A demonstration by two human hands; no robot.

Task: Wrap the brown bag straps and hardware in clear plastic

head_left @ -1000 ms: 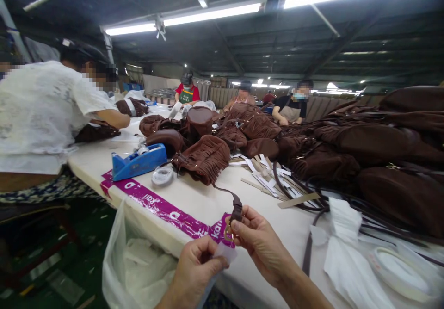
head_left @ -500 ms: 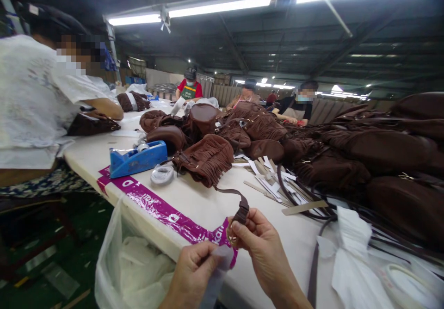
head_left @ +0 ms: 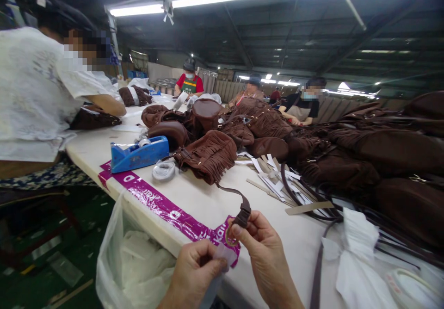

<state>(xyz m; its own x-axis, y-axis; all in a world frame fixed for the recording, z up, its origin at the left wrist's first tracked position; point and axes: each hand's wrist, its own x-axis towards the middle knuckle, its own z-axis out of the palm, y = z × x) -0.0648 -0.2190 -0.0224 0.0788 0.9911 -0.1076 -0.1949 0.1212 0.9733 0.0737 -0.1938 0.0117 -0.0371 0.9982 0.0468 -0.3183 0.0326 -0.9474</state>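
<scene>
brown strap end [head_left: 243, 215] with gold ring [head_left: 229, 236] pinched in right hand [head_left: 265, 253], over near table edge [head_left: 208, 202]; strap runs back to fringed bag [head_left: 208, 154]. left hand [head_left: 194, 272] pinches clear film piece [head_left: 222, 253] just beside ring, not yet on it. ring looks bare; wrapping seems barely begun.

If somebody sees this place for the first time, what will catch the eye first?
Brown fringed suede bags are heaped over the middle and right of the white table. Near the bottom edge, the right hand pinches a thin brown strap, and the left hand a small pale film piece. A bright blue tape dispenser stands at the left.
</scene>
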